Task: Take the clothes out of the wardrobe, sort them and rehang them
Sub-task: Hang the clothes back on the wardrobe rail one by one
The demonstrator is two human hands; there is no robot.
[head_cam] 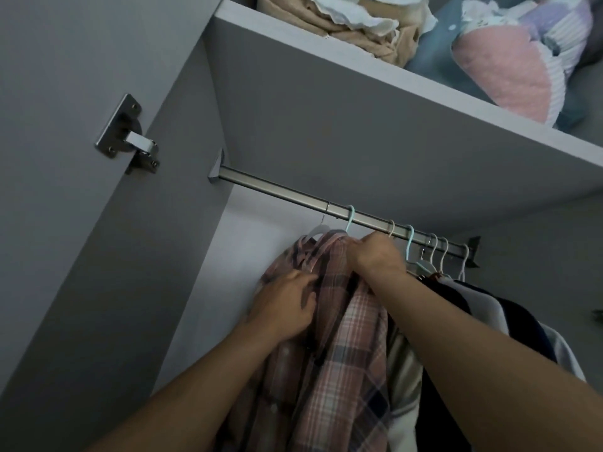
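Observation:
A pink plaid shirt (346, 347) hangs from the metal rail (280, 192) inside the wardrobe, on a white hanger (315, 230). My left hand (284, 305) grips the shirt's left shoulder fabric. My right hand (377, 256) pinches the shirt's collar area just under the rail, beside a light blue hanger hook (349, 218). To the right hang several more garments, dark navy and white (483, 308), on white and blue hangers (439, 252).
The open grey wardrobe door with a steel hinge (130, 135) stands at the left. Above the rail runs a shelf (359, 63) holding folded beige cloth (342, 27) and a pink and blue bundle (509, 57). The rail's left stretch carries no hangers.

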